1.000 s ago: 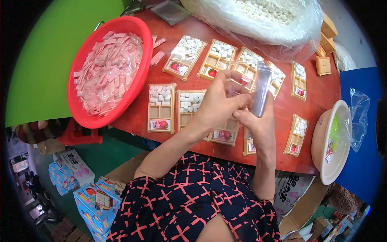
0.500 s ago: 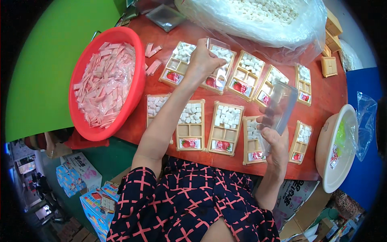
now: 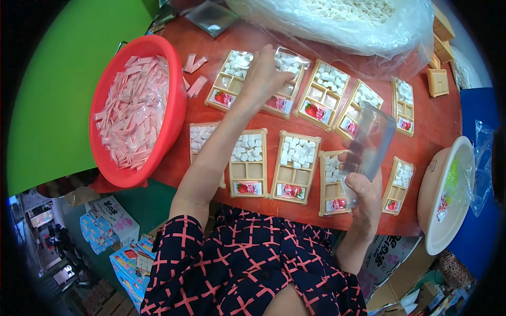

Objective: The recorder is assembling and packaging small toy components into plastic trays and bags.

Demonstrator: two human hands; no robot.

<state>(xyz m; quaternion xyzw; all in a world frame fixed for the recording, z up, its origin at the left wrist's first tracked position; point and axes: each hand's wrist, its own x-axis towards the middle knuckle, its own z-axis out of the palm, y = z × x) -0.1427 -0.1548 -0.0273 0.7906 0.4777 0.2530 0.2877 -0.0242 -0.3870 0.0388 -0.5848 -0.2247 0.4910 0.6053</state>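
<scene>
My left hand (image 3: 262,79) is at the back row of beige compartment trays, fingers bent round the edge of a clear plastic lid (image 3: 293,57) that lies over one tray. Part of that tray is hidden by the hand. My right hand (image 3: 365,197) grips a stack of clear plastic lids (image 3: 371,138), tilted above the front row. Each tray, such as this front one (image 3: 274,176), has small white chunks (image 3: 298,151) in its large section and a strawberry-printed packet (image 3: 290,190) in another; smaller sections between them look bare.
A red basin (image 3: 176,105) of pink wrapped sticks stands left, with loose pink sticks (image 3: 197,86) beside it. A large clear bag (image 3: 337,39) of white chunks lies at the back. On the right are a cream basin (image 3: 435,231) and small beige trays (image 3: 437,82).
The lid in my left hand has come down flatter over the back-row tray. My right hand, still gripping the lid stack, has shifted slightly right in the picture.
</scene>
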